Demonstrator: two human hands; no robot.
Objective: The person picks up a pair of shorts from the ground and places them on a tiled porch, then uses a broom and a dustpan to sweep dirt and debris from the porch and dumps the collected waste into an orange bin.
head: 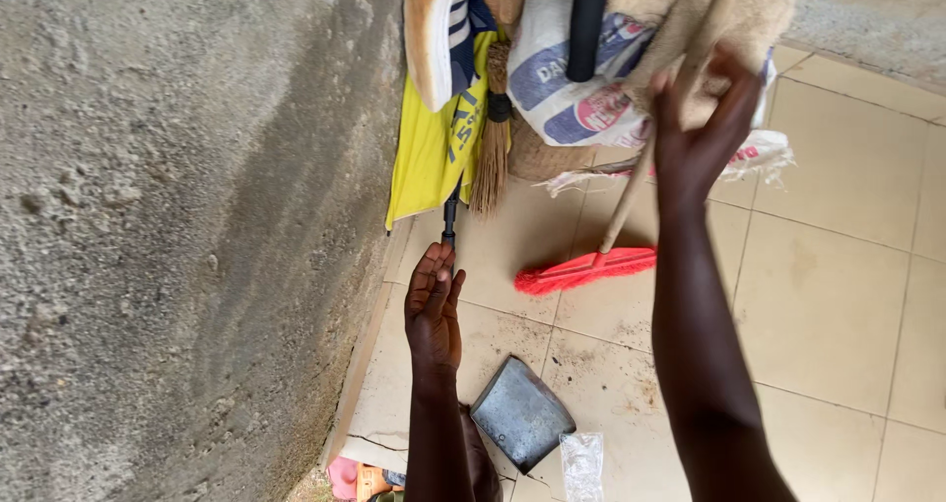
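Note:
My right hand [702, 128] is raised and wrapped around the pale wooden handle [631, 192] of a broom with a red bristle head [583, 271], which rests on the tiled floor. My left hand [435, 305] reaches forward with fingers apart, its tips close to a thin black rod [449, 218] standing by the wall; I cannot tell if they touch. A straw hand broom [490, 157] leans just right of that rod.
A rough grey concrete wall [177, 226] fills the left. Against it lean a yellow bag [434, 147], a printed white sack [581, 78] and a black tube [586, 19]. A grey metal dustpan [520, 413] and a clear plastic wrapper [582, 466] lie on the beige tiles [838, 295].

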